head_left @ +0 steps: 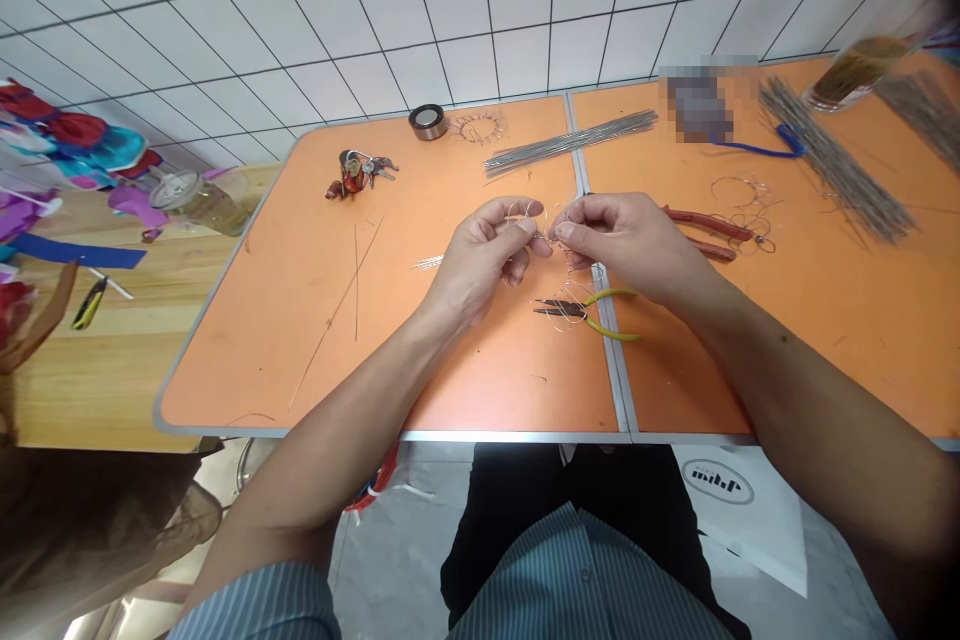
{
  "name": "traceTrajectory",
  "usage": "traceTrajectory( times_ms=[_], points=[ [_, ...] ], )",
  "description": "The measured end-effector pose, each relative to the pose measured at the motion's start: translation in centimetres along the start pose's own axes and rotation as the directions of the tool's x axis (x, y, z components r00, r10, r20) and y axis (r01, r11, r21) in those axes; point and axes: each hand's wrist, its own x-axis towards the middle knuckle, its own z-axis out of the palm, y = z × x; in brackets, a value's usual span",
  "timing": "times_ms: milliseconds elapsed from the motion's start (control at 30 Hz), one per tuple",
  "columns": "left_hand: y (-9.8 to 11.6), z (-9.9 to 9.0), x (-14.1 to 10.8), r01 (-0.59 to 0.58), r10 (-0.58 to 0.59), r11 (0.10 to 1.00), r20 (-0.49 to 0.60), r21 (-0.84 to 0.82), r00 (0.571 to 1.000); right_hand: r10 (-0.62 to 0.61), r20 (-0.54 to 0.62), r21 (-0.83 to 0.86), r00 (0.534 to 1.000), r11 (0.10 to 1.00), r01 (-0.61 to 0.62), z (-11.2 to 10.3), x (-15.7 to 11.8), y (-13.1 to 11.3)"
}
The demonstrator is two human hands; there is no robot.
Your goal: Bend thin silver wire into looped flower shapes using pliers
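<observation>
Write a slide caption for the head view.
Left hand and right hand hold bent wire over an orange table.

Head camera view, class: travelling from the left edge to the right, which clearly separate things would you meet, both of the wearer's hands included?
Yellow-and-black cutter, clear container, bunch of keys, roll of tape, left hand, right hand, red-handled tool, large wire bundle on the right.

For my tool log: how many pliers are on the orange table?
2. Yellow pliers lie across the table's seam; red pliers lie to the right, their head hidden behind the right hand. Others could be hidden there.
</observation>
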Motion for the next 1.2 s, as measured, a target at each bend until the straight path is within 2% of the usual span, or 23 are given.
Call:
traceTrajectory(
  times_ms=[100,267,533,700,1033,1200],
  points=[
    [0.10,-0.06,-0.03,-0.001,0.001,1.000,-0.006,-0.002,1.000,0.015,0.035,0.049,0.999,0.999,-0.017,-0.31,0.08,0.21],
    [0.28,-0.13,-0.07,0.036,-0.035,0.999,0.044,-0.024,0.998,0.054,0.100,0.121,0.994,0.990,-0.066,-0.53,0.24,0.51],
    [-0.31,-0.29,0.17,-0.016,0.016,1.000,-0.036,-0.008,0.999,0.066,0.158,0.077,0.985,0.994,-0.079,-0.48,0.18,0.44],
    [-0.29,-0.15,0.32,0.042,-0.043,0.999,-0.045,-0.034,0.998,0.066,0.171,0.038,0.983,0.997,-0.074,-0.52,0.22,0.70],
    [0.24,-0.16,0.42,0.255,-0.234,0.948,0.126,-0.191,0.964,0.046,0.112,0.114,0.993,0.992,-0.059,-0.50,0.30,0.55],
    [0.36,-0.21,0.37,0.264,-0.231,0.942,0.172,-0.209,0.958,0.037,0.065,0.057,0.997,0.998,-0.041,-0.51,0.28,0.53]
  ],
)
